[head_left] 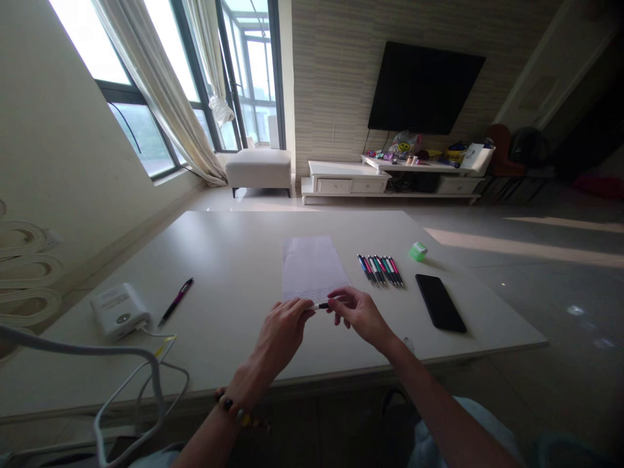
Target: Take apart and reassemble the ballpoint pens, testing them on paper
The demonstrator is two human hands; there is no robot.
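Observation:
A pen with a white barrel and a black grip section [320, 306] is held level between my two hands, over the near edge of a sheet of paper. My left hand [288, 324] has its fingers closed round the white end. At the black end, the thumb and fingers of my right hand [359, 314] pinch the tip, which they partly hide. The white sheet of paper [309, 263] lies on the table with faint lines of writing near its lower edge. To its right, several coloured pens [380, 270] lie side by side in a row.
The white table [229, 260] carries a black phone [441, 303] and a small green-and-white object [418, 252] at right. On the left are a dark pen with a pink part [176, 302] and a white power box [119, 309]. Its cable [155, 377] loops over the near edge.

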